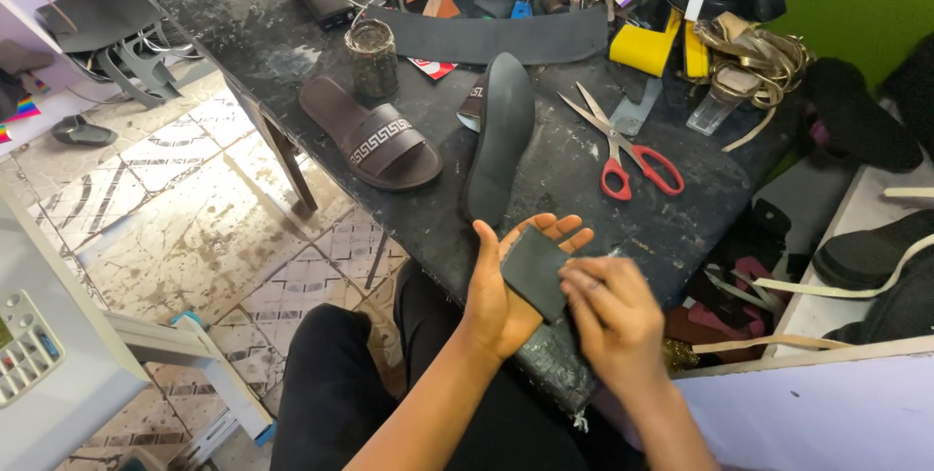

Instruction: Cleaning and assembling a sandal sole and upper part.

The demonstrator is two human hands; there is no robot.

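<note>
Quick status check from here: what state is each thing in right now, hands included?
left hand: open, palm up, a dark flat piece lying on it
dark flat piece: resting on the left palm
right hand: fingers pressed on the piece's edge
scissors: lying open on the table
brown slide sandal: upright, sole down
black sole: turned over, propped on another sandal
jar: standing upright

Brown slide sandal (375, 145), upturned black sole (501, 135), red-handled scissors (623, 145), grimy jar (373, 60) on worktable (253, 33).
</note>
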